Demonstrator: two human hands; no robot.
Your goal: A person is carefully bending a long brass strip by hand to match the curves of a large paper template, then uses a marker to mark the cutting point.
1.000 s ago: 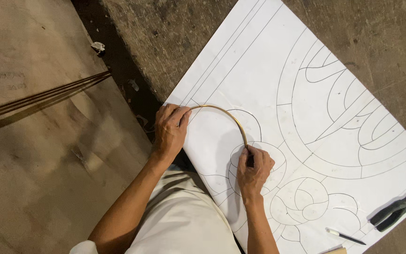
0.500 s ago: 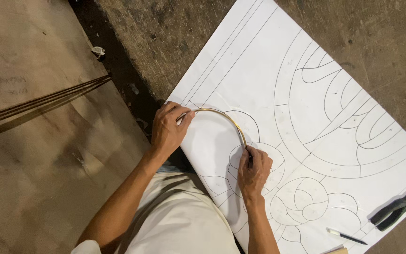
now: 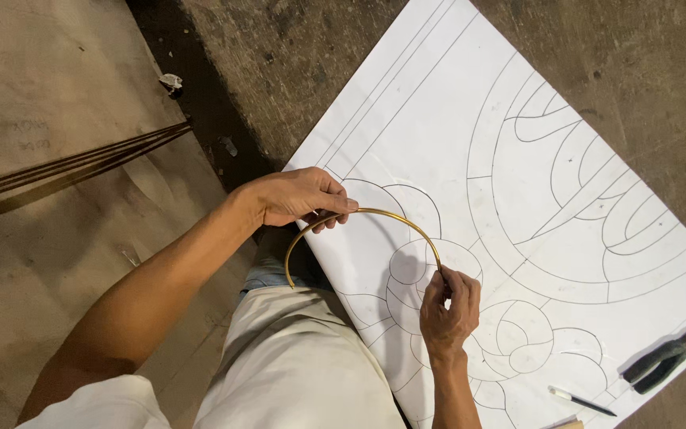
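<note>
Both hands grip the curved brass strip (image 3: pixel 375 218): left hand (image 3: pixel 295 199) has lifted its end off the paper pattern (image 3: pixel 470 119) since a second ago (right hand (image 3: pixel 450 306) pinching), so it's mid-check.

Rough concrete floor (image 3: pixel 613 71). Large white paper sheet (image 3: pixel 438 119) with curved line drawing lies flat on it. Pliers (image 3: pixel 660 361) and pen (image 3: pixel 581 401) on sheet's lower right corner. Thin dark rods (image 3: pixel 73 167) on brown board (image 3: pixel 41 79) at left
</note>
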